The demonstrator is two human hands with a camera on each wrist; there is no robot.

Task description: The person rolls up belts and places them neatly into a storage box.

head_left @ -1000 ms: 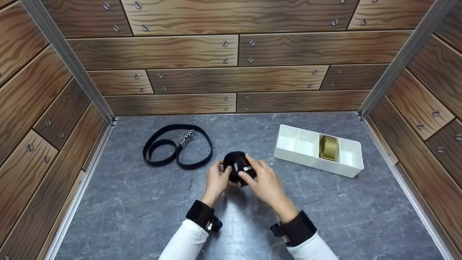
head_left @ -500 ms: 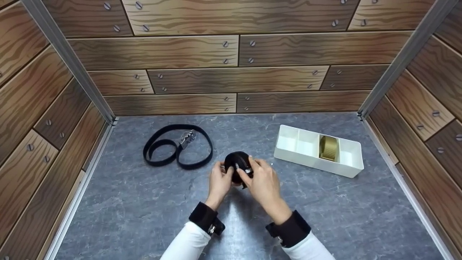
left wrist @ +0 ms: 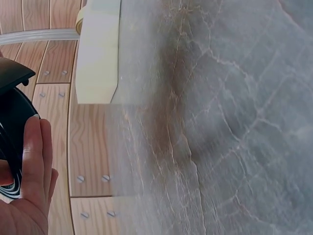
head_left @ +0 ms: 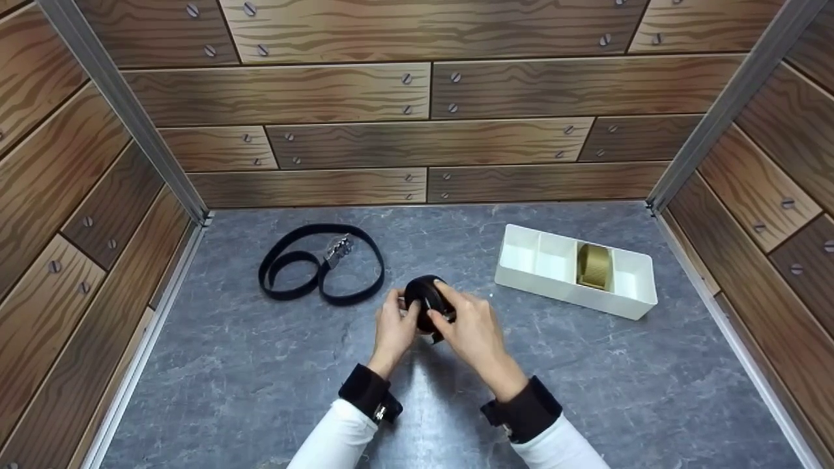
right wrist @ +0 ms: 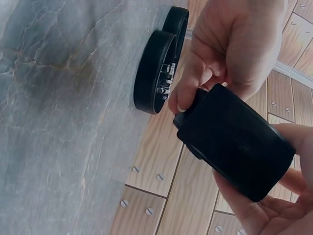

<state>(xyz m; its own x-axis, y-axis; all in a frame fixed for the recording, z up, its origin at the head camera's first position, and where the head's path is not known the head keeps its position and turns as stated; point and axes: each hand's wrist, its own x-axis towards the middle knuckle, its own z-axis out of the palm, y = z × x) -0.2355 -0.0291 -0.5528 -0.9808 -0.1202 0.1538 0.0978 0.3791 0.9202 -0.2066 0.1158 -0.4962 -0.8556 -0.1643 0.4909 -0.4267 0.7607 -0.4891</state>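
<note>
A black belt (head_left: pixel 423 287), rolled into a tight coil, is held between both hands above the tabletop. My left hand (head_left: pixel 395 330) pinches its left side, thumb against the coil. From the right, my right hand (head_left: pixel 481 329) grips the buckle end between thumb and fingers. The right wrist view faces the flat, black rectangular buckle (right wrist: pixel 237 142), the right hand's fingers at its lower edge and the left hand (right wrist: pixel 234 44) at the opposite end. Coiled layers show beside the left hand's fingers (left wrist: pixel 36 152) in the left wrist view. A short belt end sticks out below the coil.
Another black belt (head_left: pixel 352 299) with a silver buckle (head_left: pixel 339 248) lies loosely looped at the left. To the right stands a white divided box (head_left: pixel 554 294); a rolled olive belt (head_left: pixel 594 266) sits in one compartment. Wood-patterned walls (head_left: pixel 339 146) enclose the grey tabletop (head_left: pixel 260 365).
The belt coil has turned between the hands, and its central opening has narrowed from view. The right hand has shifted slightly left. The other belt and the box stay put.
</note>
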